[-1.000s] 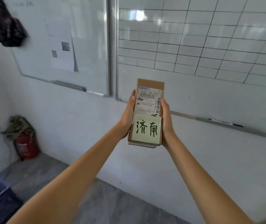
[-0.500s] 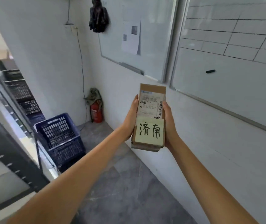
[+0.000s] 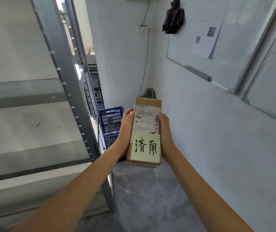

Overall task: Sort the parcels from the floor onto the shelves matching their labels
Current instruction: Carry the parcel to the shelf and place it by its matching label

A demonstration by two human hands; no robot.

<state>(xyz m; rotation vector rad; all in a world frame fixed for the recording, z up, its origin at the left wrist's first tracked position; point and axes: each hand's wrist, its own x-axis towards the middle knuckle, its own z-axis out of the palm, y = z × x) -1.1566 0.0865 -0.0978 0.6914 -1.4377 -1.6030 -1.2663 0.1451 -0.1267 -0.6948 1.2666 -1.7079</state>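
The left hand (image 3: 125, 131) and the right hand (image 3: 165, 133) clasp a parcel (image 3: 144, 131) between them, fingers curled round its long sides, thumbs along the edges facing the camera. The parcel is held up in the air at arm's length, above the floor (image 3: 150, 190), its top face turned toward the camera. It is a narrow, oblong box of plain brown cardboard, longer than it is wide. A white printed shipping label (image 3: 146, 120) with small text and a barcode down its right edge covers the upper part of the face. Below it a pale yellow sticky note (image 3: 145, 148) carries the handwritten black characters 济南. The near end of the box shows a slightly crumpled flap. To the left stands a grey metal shelving unit (image 3: 33, 114) with a perforated upright. Behind the parcel a blue plastic crate (image 3: 111, 121) sits on the grey floor. On the right wall hangs a whiteboard (image 3: 209, 39).
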